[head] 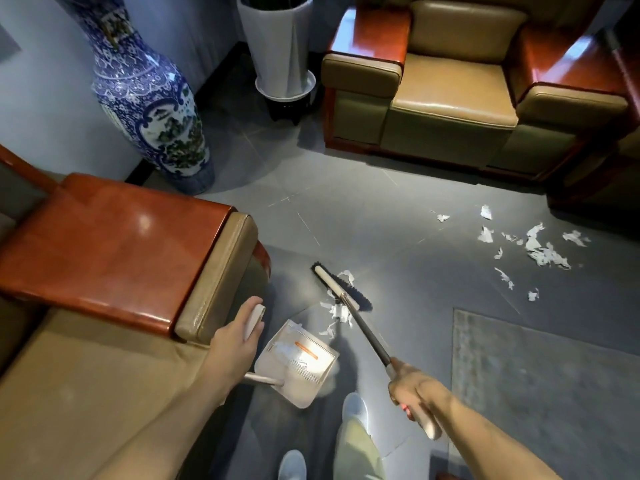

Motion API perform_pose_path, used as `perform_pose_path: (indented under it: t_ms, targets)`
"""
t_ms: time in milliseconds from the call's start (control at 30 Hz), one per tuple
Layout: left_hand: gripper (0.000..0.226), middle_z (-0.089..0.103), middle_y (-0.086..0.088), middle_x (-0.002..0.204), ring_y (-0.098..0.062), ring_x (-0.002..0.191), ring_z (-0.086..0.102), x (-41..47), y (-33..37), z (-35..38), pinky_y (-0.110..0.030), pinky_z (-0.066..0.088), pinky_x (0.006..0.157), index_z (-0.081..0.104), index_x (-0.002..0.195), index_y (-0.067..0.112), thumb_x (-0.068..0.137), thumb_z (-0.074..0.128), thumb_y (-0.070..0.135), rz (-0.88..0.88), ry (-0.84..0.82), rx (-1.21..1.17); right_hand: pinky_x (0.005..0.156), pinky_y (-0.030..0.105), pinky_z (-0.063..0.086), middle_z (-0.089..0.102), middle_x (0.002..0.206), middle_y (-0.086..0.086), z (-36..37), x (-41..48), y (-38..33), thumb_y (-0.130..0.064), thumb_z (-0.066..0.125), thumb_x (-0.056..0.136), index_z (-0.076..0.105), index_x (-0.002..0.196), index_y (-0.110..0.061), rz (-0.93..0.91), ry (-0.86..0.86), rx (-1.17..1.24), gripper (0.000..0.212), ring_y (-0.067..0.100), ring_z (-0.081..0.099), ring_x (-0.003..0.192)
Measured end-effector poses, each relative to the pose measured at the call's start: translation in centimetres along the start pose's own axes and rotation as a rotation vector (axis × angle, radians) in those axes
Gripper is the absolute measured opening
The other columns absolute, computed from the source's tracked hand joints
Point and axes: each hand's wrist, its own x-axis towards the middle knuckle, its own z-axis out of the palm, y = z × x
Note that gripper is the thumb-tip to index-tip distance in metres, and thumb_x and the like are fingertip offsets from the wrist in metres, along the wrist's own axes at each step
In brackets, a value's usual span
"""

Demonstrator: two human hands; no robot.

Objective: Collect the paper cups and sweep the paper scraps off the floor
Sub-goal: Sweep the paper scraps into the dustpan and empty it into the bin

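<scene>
Right hand (412,386) grips the black-bristled long-handled broom (356,318); left hand (239,337) clutches the white plastic dustpan's (304,382) upright handle. Torn white paper scraps (336,311) sit mid-frame between bristles and pan mouth. The bigger scatter (540,251) lies far right, on the broom's side.

place: reception lounge | cues: leather armchair (460,88), porcelain floor vase (149,109), white planter (280,46)

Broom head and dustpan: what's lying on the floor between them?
A small clump of torn paper scraps lies on the grey floor between the broom head and the dustpan, shown in the head view.
</scene>
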Motion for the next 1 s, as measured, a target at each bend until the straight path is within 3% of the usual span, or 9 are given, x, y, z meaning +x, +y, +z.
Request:
perform_pose_path:
  t_ms: [100, 267, 367, 500, 567, 667, 767, 867, 1000]
  targets:
    - [0.033, 0.057, -0.004, 0.077, -0.024, 0.067, 0.057, 0.2, 0.3, -0.1, -0.038, 0.048, 0.069, 0.042, 0.130, 0.034, 0.097, 0.048, 0.029, 0.025, 0.009, -0.027, 0.045, 0.018, 0.044, 0.049, 0.080, -0.003, 0.3, -1.8, 0.6, 0.002, 0.045, 0.083, 0.026, 0.147, -0.032, 0.048, -0.058, 0.069, 0.074, 0.010, 0.048, 0.057]
    - [0.032, 0.061, -0.004, 0.081, -0.021, 0.067, 0.059, 0.2, 0.5, -0.1, -0.038, 0.053, 0.067, 0.038, 0.127, 0.039, 0.097, 0.047, 0.031, 0.054, -0.014, -0.056, 0.042, 0.019, 0.033, 0.042, 0.053, 0.005, 1.8, -6.8, 1.7, 0.005, 0.045, 0.071, 0.053, 0.114, -0.025, 0.099, -0.270, 0.205, 0.053, 0.015, 0.035, 0.038]
    - [0.031, 0.061, -0.002, 0.080, -0.021, 0.067, 0.060, -0.4, 0.4, -0.3, -0.040, 0.053, 0.068, 0.037, 0.126, 0.041, 0.097, 0.047, 0.032, 0.056, -0.017, -0.074, 0.041, 0.019, 0.028, 0.038, 0.049, 0.002, 0.9, -9.6, 1.7, 0.010, 0.046, 0.073, 0.051, 0.127, -0.013, 0.122, -0.345, 0.277, 0.058, 0.012, 0.029, 0.040]
    - [0.033, 0.062, -0.004, 0.084, -0.022, 0.070, 0.061, -1.3, 0.0, -0.9, -0.042, 0.054, 0.070, 0.038, 0.129, 0.037, 0.098, 0.046, 0.033, 0.055, -0.038, -0.106, 0.038, 0.018, 0.029, 0.042, 0.048, 0.001, 0.1, -13.2, 2.1, 0.005, 0.041, 0.081, 0.051, 0.127, -0.015, 0.107, -0.332, 0.343, 0.051, 0.009, 0.031, 0.039]
    - [0.035, 0.064, -0.006, 0.089, -0.024, 0.074, 0.063, -1.8, -0.3, -1.1, -0.045, 0.055, 0.075, 0.038, 0.132, 0.037, 0.098, 0.046, 0.033, 0.057, -0.050, -0.111, 0.037, 0.017, 0.028, 0.040, 0.051, 0.002, 0.0, -14.6, 2.3, 0.006, 0.043, 0.082, 0.053, 0.121, -0.024, 0.096, -0.318, 0.392, 0.051, 0.008, 0.032, 0.039]
    - [0.033, 0.064, -0.005, 0.086, -0.022, 0.072, 0.062, -2.9, -0.5, -1.1, -0.043, 0.054, 0.075, 0.039, 0.130, 0.037, 0.098, 0.047, 0.033, 0.108, -0.059, -0.103, 0.034, 0.016, 0.029, 0.034, 0.056, 0.003, -0.7, -15.9, 3.2, 0.008, 0.047, 0.085, 0.040, 0.125, -0.038, 0.114, -0.297, 0.525, 0.061, 0.008, 0.032, 0.036]
    - [0.038, 0.066, -0.009, 0.101, -0.029, 0.087, 0.063, -3.3, 0.0, -0.7, -0.038, 0.050, 0.082, 0.040, 0.135, 0.032, 0.098, 0.047, 0.031, 0.162, -0.030, -0.098, 0.029, 0.014, 0.029, 0.034, 0.054, 0.003, -2.7, -17.2, 4.5, 0.009, 0.044, 0.089, 0.035, 0.137, -0.033, 0.117, -0.273, 0.727, 0.064, 0.006, 0.033, 0.032]
    - [0.041, 0.066, -0.013, 0.108, -0.034, 0.095, 0.063, -2.9, 1.1, -0.2, -0.036, 0.044, 0.083, 0.042, 0.139, 0.024, 0.098, 0.049, 0.026, 0.207, 0.002, -0.083, 0.027, 0.014, 0.030, 0.035, 0.051, 0.004, -4.1, -18.6, 5.9, 0.011, 0.042, 0.089, 0.038, 0.135, -0.030, 0.109, -0.268, 0.847, 0.061, 0.007, 0.036, 0.029]
    - [0.041, 0.062, -0.004, 0.107, -0.024, 0.088, 0.060, -1.7, 2.9, -0.1, -0.028, 0.042, 0.080, 0.042, 0.138, 0.021, 0.098, 0.048, 0.024, 0.290, 0.022, -0.095, 0.027, 0.013, 0.033, 0.041, 0.044, 0.006, -5.8, -19.1, 6.8, 0.012, 0.041, 0.089, 0.043, 0.127, -0.028, 0.087, -0.266, 0.969, 0.055, 0.009, 0.040, 0.027]
